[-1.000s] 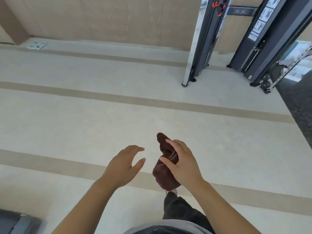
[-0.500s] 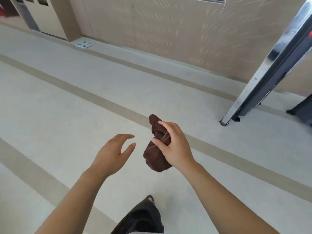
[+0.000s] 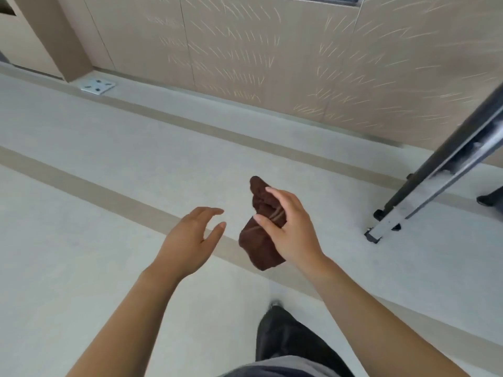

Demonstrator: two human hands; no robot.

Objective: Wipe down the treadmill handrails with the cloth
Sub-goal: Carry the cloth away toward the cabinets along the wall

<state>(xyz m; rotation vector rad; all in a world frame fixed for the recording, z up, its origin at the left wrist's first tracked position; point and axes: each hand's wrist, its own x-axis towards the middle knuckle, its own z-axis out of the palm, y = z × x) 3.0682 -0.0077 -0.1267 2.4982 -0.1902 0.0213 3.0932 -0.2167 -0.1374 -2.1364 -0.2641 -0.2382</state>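
A bunched dark brown cloth (image 3: 258,240) hangs in front of me at the middle of the head view, gripped around its middle by my right hand (image 3: 291,229). Its top end sticks up above my fingers and its lower part droops below my palm. My left hand (image 3: 190,238) floats just to the left of the cloth, fingers spread and curved, holding nothing and not touching it. No treadmill or handrail shows in this view.
A slanted black and silver machine frame (image 3: 435,170) stands on the floor at the right, its foot (image 3: 373,235) near my right hand. A beige panelled wall (image 3: 272,50) runs across the back. A floor socket plate (image 3: 98,86) lies far left. My dark trouser leg (image 3: 283,333) shows below.
The view has swung left and up: the two dark machines at the right have mostly left the frame and the wall fills the top. Both hands keep their pose, the cloth still held.
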